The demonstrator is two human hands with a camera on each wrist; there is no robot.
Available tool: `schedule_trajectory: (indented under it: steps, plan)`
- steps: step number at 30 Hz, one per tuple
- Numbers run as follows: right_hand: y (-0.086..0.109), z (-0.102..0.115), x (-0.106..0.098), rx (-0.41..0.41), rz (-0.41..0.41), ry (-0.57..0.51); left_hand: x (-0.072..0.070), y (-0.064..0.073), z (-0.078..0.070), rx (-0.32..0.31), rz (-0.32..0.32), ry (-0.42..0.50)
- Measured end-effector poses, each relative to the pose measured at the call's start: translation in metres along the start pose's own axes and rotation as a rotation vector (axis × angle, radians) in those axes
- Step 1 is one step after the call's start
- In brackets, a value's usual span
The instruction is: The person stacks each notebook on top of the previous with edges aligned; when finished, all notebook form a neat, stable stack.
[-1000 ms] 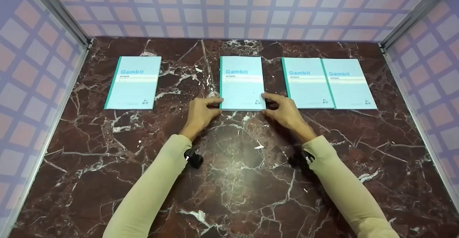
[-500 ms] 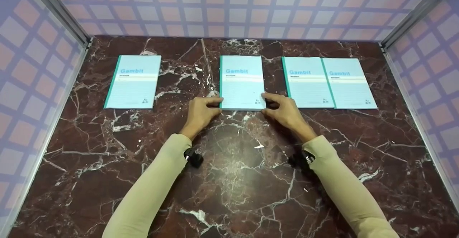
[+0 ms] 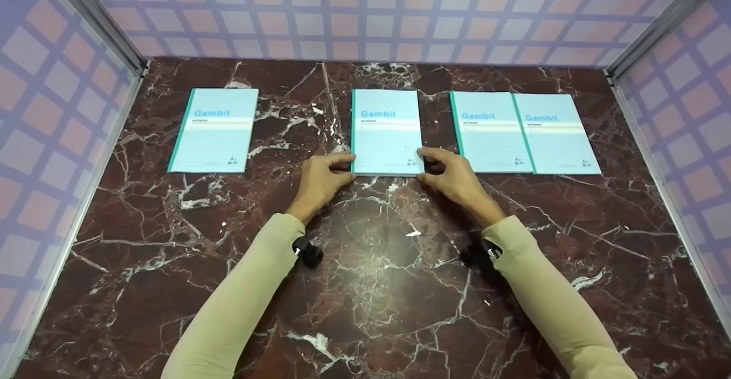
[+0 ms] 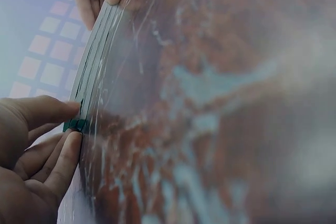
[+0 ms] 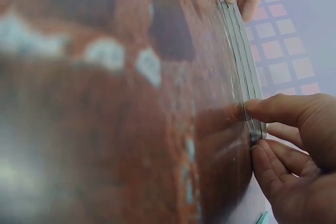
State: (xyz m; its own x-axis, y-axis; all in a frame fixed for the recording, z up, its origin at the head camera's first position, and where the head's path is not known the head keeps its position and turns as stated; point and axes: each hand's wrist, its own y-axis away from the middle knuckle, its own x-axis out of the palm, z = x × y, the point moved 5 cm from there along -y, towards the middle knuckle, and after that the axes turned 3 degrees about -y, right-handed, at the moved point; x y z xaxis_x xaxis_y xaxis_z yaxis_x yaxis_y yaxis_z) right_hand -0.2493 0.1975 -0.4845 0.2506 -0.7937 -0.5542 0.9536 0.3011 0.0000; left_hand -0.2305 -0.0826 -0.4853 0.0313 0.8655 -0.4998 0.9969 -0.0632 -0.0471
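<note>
In the middle of the head view lies a small stack of notebooks [image 3: 387, 133], its pale blue top cover marked "Gambit" and its spine green. The layered page edges [image 4: 98, 59] show in the left wrist view. My left hand [image 3: 321, 182] grips the near left corner, thumb on the front edge and fingers at the spine. At the near right corner, my right hand [image 3: 455, 180] holds the stack the same way, its thumb [image 5: 261, 109] against the front edge. The stack lies flat and straight between both hands.
Another notebook [image 3: 214, 130] lies to the left. On the right are two notebooks side by side, the inner one [image 3: 489, 133] touching or slightly overlapping the outer one [image 3: 554, 133]. Checkered panels [image 3: 377, 19] enclose the dark red marble tabletop [image 3: 377, 287] at the back and sides.
</note>
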Motion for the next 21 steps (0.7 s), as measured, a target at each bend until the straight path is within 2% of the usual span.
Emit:
schedule_trajectory:
  steps: [6,12,16,21]
  plan:
    - [0.002,0.003,-0.003,0.017,0.010,-0.015,-0.003,-0.002,-0.004,0.017,-0.036,-0.012]
    - [0.006,0.002,-0.014,0.008,-0.023,-0.036,-0.001,-0.006,-0.017,0.063,-0.083,-0.022]
    - [0.010,-0.002,-0.027,-0.013,-0.071,-0.001,0.006,-0.008,-0.030,0.091,-0.077,-0.002]
    - [0.015,-0.010,-0.048,-0.027,-0.137,0.004,0.022,-0.013,-0.047,0.103,-0.040,0.068]
